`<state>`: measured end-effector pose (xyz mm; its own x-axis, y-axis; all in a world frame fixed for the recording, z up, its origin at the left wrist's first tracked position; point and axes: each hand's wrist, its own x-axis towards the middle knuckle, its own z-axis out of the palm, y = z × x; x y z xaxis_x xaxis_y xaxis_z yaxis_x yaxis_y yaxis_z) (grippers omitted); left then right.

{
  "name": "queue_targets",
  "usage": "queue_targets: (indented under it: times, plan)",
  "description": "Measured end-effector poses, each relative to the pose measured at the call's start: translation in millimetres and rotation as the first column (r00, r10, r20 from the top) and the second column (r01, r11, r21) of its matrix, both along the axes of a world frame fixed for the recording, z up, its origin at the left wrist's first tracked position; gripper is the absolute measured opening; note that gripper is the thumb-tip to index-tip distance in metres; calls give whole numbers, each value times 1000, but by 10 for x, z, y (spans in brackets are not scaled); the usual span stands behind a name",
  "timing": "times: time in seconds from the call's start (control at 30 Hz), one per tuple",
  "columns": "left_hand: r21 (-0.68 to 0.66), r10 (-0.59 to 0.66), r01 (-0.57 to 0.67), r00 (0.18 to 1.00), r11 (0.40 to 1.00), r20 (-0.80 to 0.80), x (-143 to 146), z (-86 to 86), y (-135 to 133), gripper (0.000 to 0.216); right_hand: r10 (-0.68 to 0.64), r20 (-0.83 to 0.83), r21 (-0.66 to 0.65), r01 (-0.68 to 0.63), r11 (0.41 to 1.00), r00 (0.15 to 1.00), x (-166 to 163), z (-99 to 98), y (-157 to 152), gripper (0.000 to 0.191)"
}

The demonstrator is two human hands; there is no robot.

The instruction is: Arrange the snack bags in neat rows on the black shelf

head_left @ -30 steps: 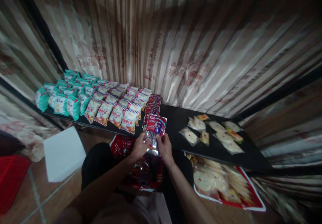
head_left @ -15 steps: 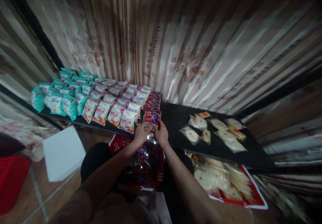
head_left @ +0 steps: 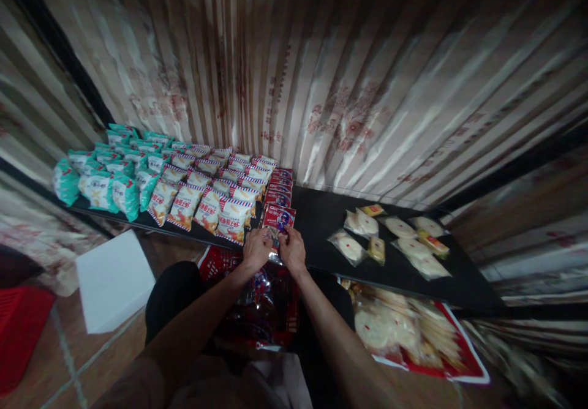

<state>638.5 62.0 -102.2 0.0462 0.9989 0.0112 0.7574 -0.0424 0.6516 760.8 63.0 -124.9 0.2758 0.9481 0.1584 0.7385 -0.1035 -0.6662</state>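
A red snack packet lies at the front of a column of like red packets on the black shelf. My left hand is closed on the packet's lower left side, its fingers curled. On the lower right side my right hand grips the same packet, thumb on its face. The packet's lower end is partly hidden by my fingers. Just left of my hands stand rows of white and red snack bags. Below them, between my knees, is a red basket with shiny dark red packets.
Teal bags stand in rows at the shelf's left end. Flat round pale items in clear wrappers and small yellow packets lie on the right. Under them is a red and white tray. A white box sits on the floor.
Both hands have shifted slightly, and the red packet now lies flatter at the front of its column. My fingers press lower on its sides. The view has moved a little.
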Motion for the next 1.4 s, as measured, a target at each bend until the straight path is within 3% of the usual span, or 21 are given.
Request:
queue_targets:
  times: [0.3, 0.57, 0.77, 0.9, 1.07, 1.23, 1.4]
  plan:
    - [59, 22, -23, 1000, 998, 22, -8, -4, -29, 23, -1, 58, 50, -2, 999, 998, -51, 80, -22, 44]
    - [47, 15, -14, 1000, 999, -8, 1, 97, 115, 23, -33, 90, -7, 34, 999, 995, -85, 162, 132, 42]
    - [46, 26, -23, 998, 999, -54, 23, -9, 71, 31, -45, 120, -66, 53, 996, 992, -98, 93, 104, 43]
    - [183, 50, -29, 992, 983, -112, 53, -39, -5, 32, -44, 159, 1, 44, 999, 986, -85, 53, 104, 41]
    - [334, -27, 67, 992, 940, -124, 78, -143, -79, 36, -11, 184, 54, 1, 999, 983, -60, 5, 128, 41]
    - [332, -57, 95, 991, 939, -124, 64, -291, -78, 39, 32, 126, 17, -34, 999, 992, -46, -49, 139, 41]
    - [354, -85, 116, 991, 928, -100, 38, -315, -75, 42, 54, 92, 30, -57, 998, 994, -45, -75, 137, 39]
